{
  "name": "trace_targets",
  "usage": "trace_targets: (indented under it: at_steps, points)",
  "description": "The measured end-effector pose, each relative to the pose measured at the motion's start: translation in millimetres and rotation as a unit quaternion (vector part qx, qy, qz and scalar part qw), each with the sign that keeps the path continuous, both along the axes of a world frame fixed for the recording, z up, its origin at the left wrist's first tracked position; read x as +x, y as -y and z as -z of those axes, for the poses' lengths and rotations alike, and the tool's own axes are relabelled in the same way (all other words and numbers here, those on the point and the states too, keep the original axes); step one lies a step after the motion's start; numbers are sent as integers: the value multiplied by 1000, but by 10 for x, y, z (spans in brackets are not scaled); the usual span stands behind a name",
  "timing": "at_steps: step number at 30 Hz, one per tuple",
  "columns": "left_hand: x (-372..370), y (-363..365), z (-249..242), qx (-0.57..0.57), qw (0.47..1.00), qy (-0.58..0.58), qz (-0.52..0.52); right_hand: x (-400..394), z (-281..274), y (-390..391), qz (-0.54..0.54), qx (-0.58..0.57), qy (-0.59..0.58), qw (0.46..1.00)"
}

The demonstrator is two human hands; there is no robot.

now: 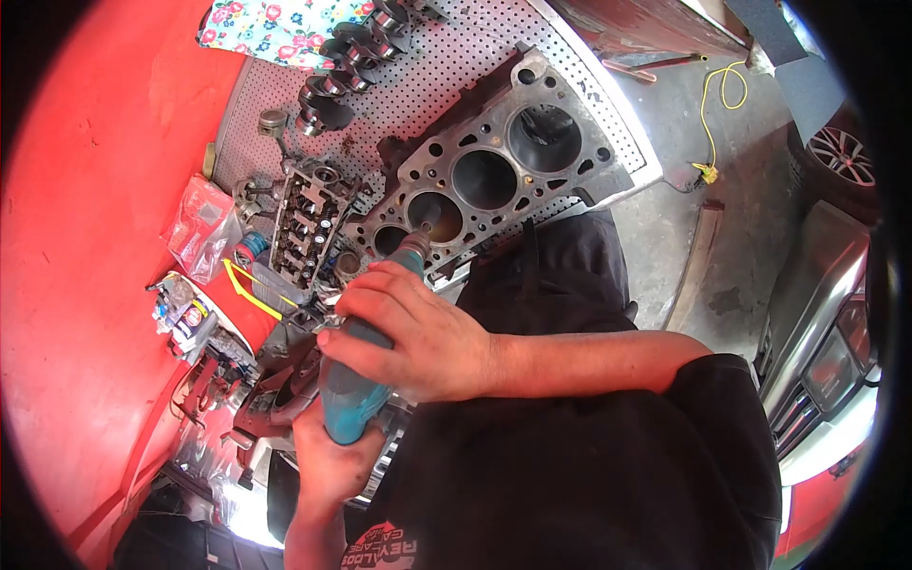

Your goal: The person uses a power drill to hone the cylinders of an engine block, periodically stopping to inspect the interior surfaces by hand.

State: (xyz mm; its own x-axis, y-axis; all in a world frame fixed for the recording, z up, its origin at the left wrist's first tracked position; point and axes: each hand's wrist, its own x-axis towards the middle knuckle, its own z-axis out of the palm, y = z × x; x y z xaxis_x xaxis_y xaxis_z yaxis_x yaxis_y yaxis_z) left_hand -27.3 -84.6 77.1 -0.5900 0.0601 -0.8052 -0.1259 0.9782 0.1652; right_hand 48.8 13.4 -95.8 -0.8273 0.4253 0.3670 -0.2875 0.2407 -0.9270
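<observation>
Both of my hands are wrapped round a teal power drill (353, 397). My right hand (413, 332) closes over the top of its body, near the front. Lower down, my left hand (332, 456) grips the rear end, and the trigger is hidden. The drill's chuck points into a cylinder bore (439, 211) of a metal engine block (446, 171). A shaft runs from the chuck into that bore; the tool's far end cannot be made out. Other round bores lie in a row along the block's flat top face.
A perforated bench top (256, 152) carries the block, a crankshaft (350, 55), a cylinder head (306, 223), a piston (273, 123) and a floral cloth (275, 28). Left stands a red wall (104, 190). On the right are a yellow cord (708, 123) and a vehicle (826, 351).
</observation>
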Motion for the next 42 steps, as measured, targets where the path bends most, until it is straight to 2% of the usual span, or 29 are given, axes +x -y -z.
trace_targets:
  at_steps: [6, 9, 26, 33, 42]
  points:
    - [34, 44, 221, -4, 1000, 16, -19, 27, 161, -34, 2, 1, 17, 1000]
    - [66, 108, 346, 35, 999, -11, -15, 25, 208, -81, -4, -5, 14, 1000]
    - [74, 49, 845, 2, 1000, -7, 15, 87, 500, -176, -33, -33, 92, 995]
    - [15, -38, 1089, 29, 999, 5, -21, 88, 566, -206, -30, 37, 174, 984]
    - [-4, -39, 1268, 40, 999, 25, -18, 95, 617, -155, -20, 74, 146, 986]
